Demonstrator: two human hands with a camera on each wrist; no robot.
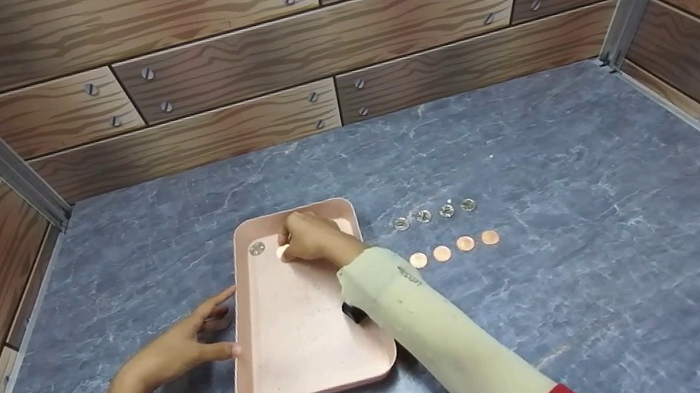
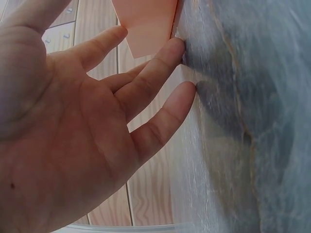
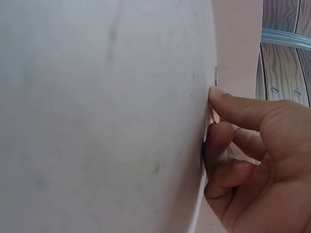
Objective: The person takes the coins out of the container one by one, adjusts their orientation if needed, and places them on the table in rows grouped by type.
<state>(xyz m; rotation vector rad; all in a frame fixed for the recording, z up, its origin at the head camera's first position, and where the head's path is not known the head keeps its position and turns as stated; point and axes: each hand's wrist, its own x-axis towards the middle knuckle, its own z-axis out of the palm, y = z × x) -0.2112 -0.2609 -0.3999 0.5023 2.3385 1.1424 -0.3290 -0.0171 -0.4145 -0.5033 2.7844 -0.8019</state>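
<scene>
A pink rectangular tray (image 1: 304,346) lies on the table, with a silver coin (image 1: 257,248) near its far left corner. Inside the tray, my right hand (image 1: 314,236) pinches a copper coin (image 1: 283,253) between thumb and fingers, low over the floor beside the silver one. The right wrist view shows the copper coin's edge (image 3: 215,115) between the fingertips. My left hand (image 1: 179,346) is at the tray's left side, fingers spread and thumb against the rim. Its palm (image 2: 73,136) faces the left wrist camera.
Right of the tray, several silver coins (image 1: 424,216) form a row on the grey marbled table (image 1: 599,240). A row of several copper coins (image 1: 465,244) lies nearer me. Wood-patterned panels (image 1: 323,37) enclose the back and sides.
</scene>
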